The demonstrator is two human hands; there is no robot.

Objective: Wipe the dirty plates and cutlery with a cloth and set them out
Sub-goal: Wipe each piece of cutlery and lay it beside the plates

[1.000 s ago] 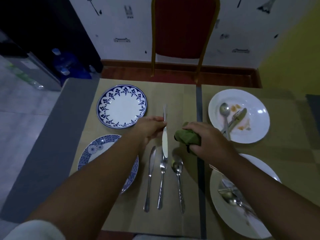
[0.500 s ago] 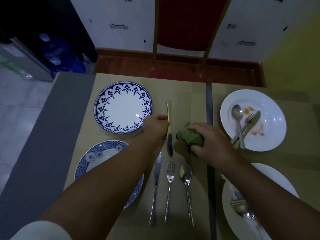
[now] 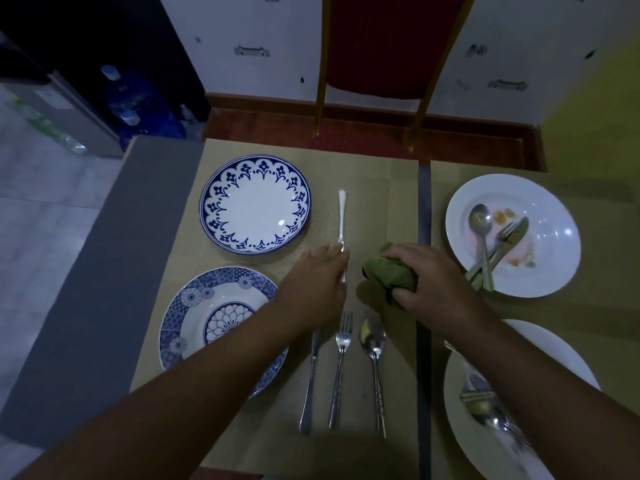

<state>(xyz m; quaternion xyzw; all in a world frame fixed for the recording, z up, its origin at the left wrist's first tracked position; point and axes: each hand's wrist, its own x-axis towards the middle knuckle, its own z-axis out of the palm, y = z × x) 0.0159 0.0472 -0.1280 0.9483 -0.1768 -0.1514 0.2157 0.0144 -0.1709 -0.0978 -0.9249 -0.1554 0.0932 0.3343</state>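
Table [image 3: 104, 271] showing grey along its left edge; tan mats [image 3: 374, 188] covering the rest.

Left half, toward the far edge: scalloped blue plate [image 3: 254, 204] sitting on the mat, its white centre catching light. Toward the near edge: patterned blue plate [image 3: 194, 317], with the left forearm crossing over its right side.

Left hand [image 3: 318, 282] reaching to the middle of the table, back up, fingertips lying on the blade end of the lone knife [image 3: 342, 216]. The knife is lying just right of the scalloped plate, handle pointing at the far edge. The thumb is hiding under the hand, so it cannot be told whether the hand is pinching the knife or only touching it.

Toward the near edge, three pieces are lying side by side, apart, handles toward the person: row knife [image 3: 311, 379], fork [image 3: 341, 362], spoon [image 3: 374, 351].

Just right of the lone knife: green cloth [image 3: 388, 271] bunched up, the right hand [image 3: 429, 285] gripping it from above with fingers and thumb curling round it.

Right half, toward the far edge: far white plate [image 3: 554, 271] carrying orange smears and soiled cutlery [image 3: 480, 218], a spoon, fork and knife lying crossed. At the near right corner: near white plate [image 3: 554, 358], partly under the right forearm, holding blurred cutlery [image 3: 479, 398].

Past the far edge, a red chair [image 3: 374, 46] is standing.
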